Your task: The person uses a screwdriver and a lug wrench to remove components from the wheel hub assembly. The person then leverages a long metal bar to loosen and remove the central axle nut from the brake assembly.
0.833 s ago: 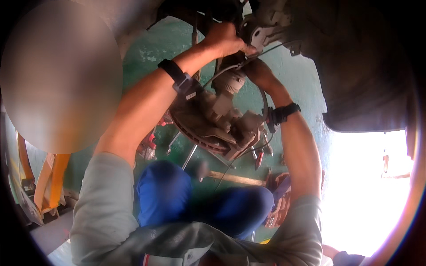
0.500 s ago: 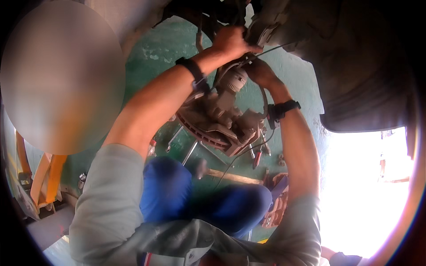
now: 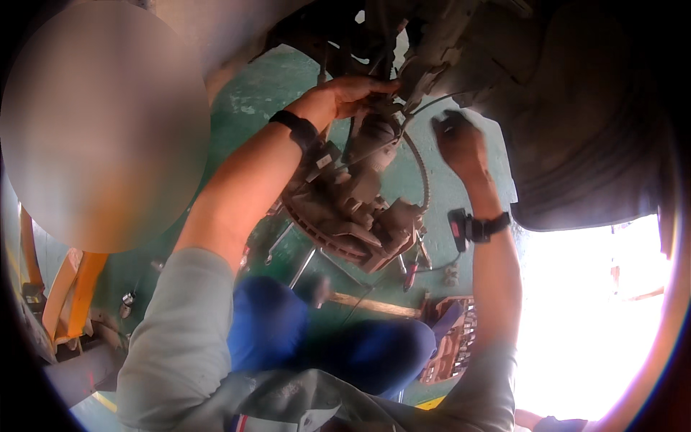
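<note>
Below the wheel arch hangs a rusty hub assembly with a brake disc (image 3: 327, 237), caliper (image 3: 399, 216) and dusty joint boot (image 3: 374, 137). My left hand (image 3: 349, 97) is curled on the dark suspension part at the top of the assembly, its grip partly hidden. Just right of the boot and a curved hose (image 3: 421, 165), my right hand (image 3: 457, 140) is raised with its fingers curled; anything inside them is too dark to make out.
A dark wheel-arch liner (image 3: 583, 158) hangs at the right. On the green floor (image 3: 252, 101) lie wrenches, a screwdriver (image 3: 410, 277), a wooden-handled hammer (image 3: 367, 306) and a socket case (image 3: 446, 338). Orange stands (image 3: 83, 295) are at lower left, beneath a blurred round area.
My right hand has come away from the top of the assembly, moving right and slightly down. My left hand has shifted down. The view has tilted slightly, lowering the whole scene in frame.
</note>
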Action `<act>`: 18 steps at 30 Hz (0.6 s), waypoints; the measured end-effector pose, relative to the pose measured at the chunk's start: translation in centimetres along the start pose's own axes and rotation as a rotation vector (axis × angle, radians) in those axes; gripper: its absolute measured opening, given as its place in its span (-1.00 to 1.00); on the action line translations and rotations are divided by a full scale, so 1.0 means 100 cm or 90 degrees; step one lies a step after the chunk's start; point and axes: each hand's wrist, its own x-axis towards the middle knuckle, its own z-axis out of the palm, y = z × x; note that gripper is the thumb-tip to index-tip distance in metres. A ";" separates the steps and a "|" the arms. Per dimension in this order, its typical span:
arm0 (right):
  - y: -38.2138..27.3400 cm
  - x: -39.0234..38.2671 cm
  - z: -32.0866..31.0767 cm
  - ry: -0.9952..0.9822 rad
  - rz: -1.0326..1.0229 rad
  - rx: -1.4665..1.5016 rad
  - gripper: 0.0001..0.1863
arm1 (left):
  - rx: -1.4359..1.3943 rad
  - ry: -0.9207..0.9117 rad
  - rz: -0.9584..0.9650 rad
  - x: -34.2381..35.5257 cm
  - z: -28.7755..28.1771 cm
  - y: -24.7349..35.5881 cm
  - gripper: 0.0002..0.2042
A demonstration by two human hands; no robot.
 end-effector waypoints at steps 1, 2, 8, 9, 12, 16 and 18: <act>-0.005 0.000 -0.015 0.106 -0.059 0.033 -0.37 | -0.028 0.026 -0.006 -0.004 0.012 -0.001 -0.72; -0.014 0.003 -0.025 0.212 -0.119 0.067 -0.33 | -0.034 0.017 -0.012 0.003 0.011 -0.008 -0.72; -0.024 0.084 0.010 0.336 -0.243 -0.266 -0.09 | -0.070 0.034 0.037 0.008 0.021 -0.017 -0.75; -0.043 0.078 0.001 0.189 -0.215 -0.134 -0.11 | -0.041 0.043 0.019 0.006 0.008 -0.016 -0.73; -0.034 0.089 0.007 0.152 -0.248 -0.176 -0.17 | -0.038 0.043 0.030 0.007 0.013 -0.019 -0.68; -0.034 0.098 -0.010 -0.089 -0.100 -0.077 0.01 | -0.001 0.106 -0.021 0.018 0.015 -0.018 -0.62; -0.036 0.105 -0.011 -0.155 -0.093 -0.030 -0.06 | 0.021 0.137 0.005 0.022 0.009 -0.021 -0.30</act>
